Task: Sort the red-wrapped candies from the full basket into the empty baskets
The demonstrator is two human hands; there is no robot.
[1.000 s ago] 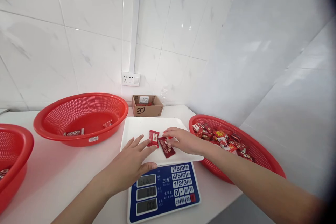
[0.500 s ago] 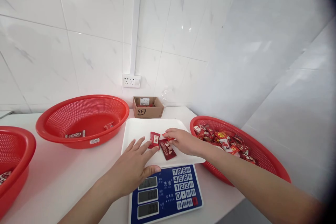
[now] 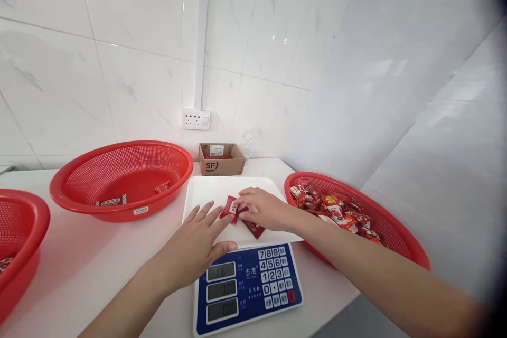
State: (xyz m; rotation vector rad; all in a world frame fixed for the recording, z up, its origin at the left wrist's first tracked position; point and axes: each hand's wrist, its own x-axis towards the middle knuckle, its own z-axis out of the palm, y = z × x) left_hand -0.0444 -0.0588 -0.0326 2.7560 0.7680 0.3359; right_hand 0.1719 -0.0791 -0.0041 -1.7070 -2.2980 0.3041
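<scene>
A white weighing pan [image 3: 273,187] sits on a blue-and-white digital scale [image 3: 249,290]. My left hand [image 3: 194,245] is open over the pan's left side, fingers spread and fingertips at the left edge of a small red candy packet [image 3: 228,207]. From the other side, my right hand [image 3: 265,210] has its thumb and fingers closed around that packet's right end. Under the right hand lies a flat dark-red packet [image 3: 254,228] with pale print, partly covered. The space beneath the right palm is hidden.
A red perforated basket [image 3: 412,240] of mixed candy packets stands at the right. On the left, one red basket [image 3: 79,208] holds a few packets; another [image 3: 24,200] is cut off by the frame. A small cardboard box [image 3: 224,168] stands behind the pan against the wall.
My right hand has shifted left onto the red packet, which has turned slightly. An orange-red piece earlier at the right fingertips is now out of sight. My left hand stays spread beside the packet.
</scene>
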